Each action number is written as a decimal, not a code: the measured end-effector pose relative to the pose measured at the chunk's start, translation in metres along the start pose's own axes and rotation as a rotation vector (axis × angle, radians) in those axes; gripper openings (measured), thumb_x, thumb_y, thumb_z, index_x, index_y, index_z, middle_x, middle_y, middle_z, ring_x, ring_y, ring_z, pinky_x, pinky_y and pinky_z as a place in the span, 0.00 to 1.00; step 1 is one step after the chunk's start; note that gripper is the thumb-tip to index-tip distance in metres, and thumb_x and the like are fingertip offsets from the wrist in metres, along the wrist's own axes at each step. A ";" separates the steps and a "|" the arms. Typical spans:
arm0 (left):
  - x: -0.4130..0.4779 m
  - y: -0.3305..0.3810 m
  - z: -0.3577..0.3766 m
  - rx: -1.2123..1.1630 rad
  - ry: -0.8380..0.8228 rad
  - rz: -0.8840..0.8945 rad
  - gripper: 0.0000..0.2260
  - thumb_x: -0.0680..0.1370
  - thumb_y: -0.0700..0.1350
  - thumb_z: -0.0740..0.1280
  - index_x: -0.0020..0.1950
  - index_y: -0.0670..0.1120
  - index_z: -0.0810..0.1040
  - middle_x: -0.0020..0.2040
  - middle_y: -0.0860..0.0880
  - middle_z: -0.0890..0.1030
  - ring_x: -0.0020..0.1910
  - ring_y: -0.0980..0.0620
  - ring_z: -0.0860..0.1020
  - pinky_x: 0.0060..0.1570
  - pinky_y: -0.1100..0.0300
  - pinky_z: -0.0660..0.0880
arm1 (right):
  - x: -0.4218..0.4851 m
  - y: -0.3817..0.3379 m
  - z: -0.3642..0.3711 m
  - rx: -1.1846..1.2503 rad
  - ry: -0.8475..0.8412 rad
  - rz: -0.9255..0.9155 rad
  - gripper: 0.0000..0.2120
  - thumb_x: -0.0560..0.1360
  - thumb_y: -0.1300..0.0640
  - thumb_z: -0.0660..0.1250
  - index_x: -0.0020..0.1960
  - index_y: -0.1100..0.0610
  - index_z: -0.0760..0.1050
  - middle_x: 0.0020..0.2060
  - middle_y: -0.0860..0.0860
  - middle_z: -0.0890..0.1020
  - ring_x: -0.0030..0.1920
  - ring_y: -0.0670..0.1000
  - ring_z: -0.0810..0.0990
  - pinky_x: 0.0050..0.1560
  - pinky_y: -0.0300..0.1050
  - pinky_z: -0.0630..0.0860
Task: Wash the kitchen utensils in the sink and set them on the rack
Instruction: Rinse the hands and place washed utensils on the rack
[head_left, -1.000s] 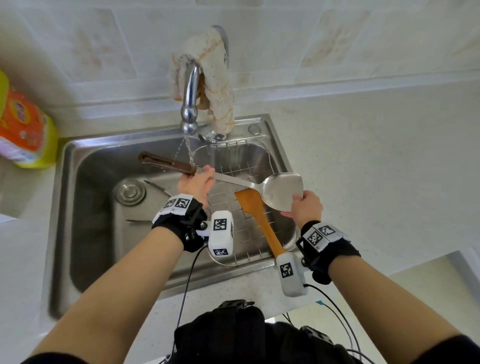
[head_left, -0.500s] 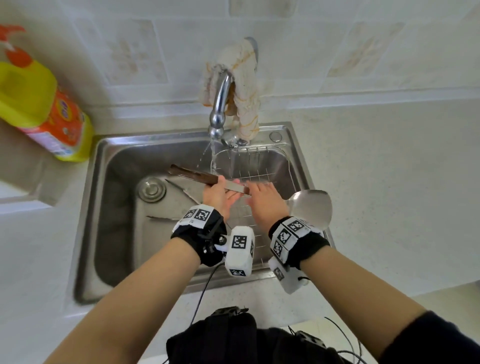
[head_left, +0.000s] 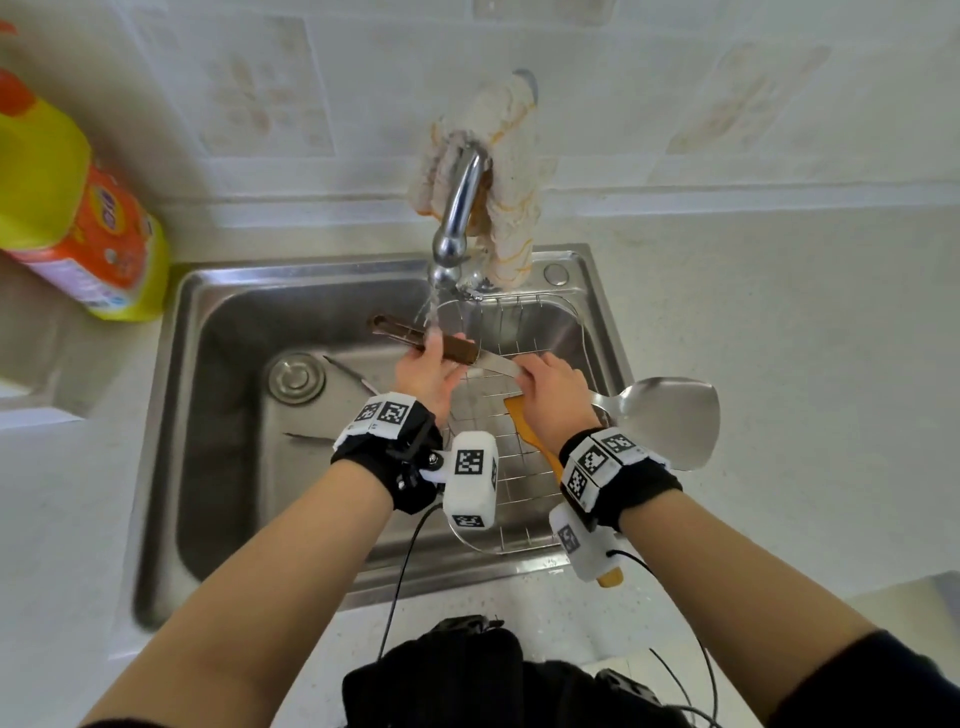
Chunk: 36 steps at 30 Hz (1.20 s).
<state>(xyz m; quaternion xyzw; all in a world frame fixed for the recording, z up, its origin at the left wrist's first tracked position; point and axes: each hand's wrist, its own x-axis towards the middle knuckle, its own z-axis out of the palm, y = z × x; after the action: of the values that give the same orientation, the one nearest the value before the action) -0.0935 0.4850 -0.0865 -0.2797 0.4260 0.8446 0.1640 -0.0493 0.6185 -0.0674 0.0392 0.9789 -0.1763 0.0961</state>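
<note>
A metal spatula (head_left: 670, 418) with a dark brown handle (head_left: 400, 330) lies across the steel sink (head_left: 228, 415) under running water from the tap (head_left: 457, 218). My left hand (head_left: 426, 374) grips the brown handle. My right hand (head_left: 556, 400) grips the metal shaft just right of the handle. The broad blade sticks out to the right, above the sink's rim. A wooden spatula (head_left: 524, 426) lies in the wire rack (head_left: 519, 499) under my right wrist.
A yellow and orange detergent bottle (head_left: 67, 208) stands on the counter at the left. A cloth (head_left: 509, 171) hangs over the tap. The drain (head_left: 296, 376) and thin utensils (head_left: 353, 376) sit on the sink floor. Pale counter (head_left: 779, 338) stretches to the right.
My right hand has left the spatula's blade and moved left onto its shaft, close to my left hand. The view has shifted, showing more of the bottle.
</note>
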 end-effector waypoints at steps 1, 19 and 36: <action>-0.004 -0.004 0.004 0.058 -0.065 -0.031 0.07 0.80 0.40 0.59 0.45 0.40 0.73 0.47 0.43 0.79 0.50 0.47 0.78 0.54 0.54 0.77 | -0.002 0.002 -0.001 0.007 0.005 0.004 0.15 0.81 0.59 0.54 0.65 0.55 0.71 0.55 0.55 0.76 0.58 0.56 0.73 0.57 0.48 0.63; -0.016 0.083 -0.066 -0.377 0.303 0.191 0.14 0.83 0.46 0.51 0.48 0.40 0.73 0.41 0.43 0.75 0.41 0.47 0.76 0.62 0.47 0.72 | 0.002 -0.028 0.002 0.157 -0.098 -0.185 0.11 0.81 0.55 0.53 0.59 0.56 0.71 0.40 0.48 0.76 0.45 0.55 0.76 0.51 0.49 0.67; -0.017 0.091 -0.061 -0.050 0.044 0.218 0.14 0.82 0.41 0.53 0.66 0.37 0.68 0.50 0.42 0.79 0.53 0.47 0.78 0.58 0.54 0.74 | 0.034 -0.043 -0.003 0.020 -0.157 -0.027 0.13 0.81 0.52 0.49 0.48 0.57 0.69 0.40 0.53 0.76 0.43 0.57 0.76 0.44 0.46 0.69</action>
<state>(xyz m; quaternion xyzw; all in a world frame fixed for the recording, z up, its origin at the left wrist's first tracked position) -0.1063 0.3817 -0.0485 -0.2545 0.4361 0.8614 0.0548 -0.0883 0.5804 -0.0571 0.0130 0.9670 -0.1898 0.1697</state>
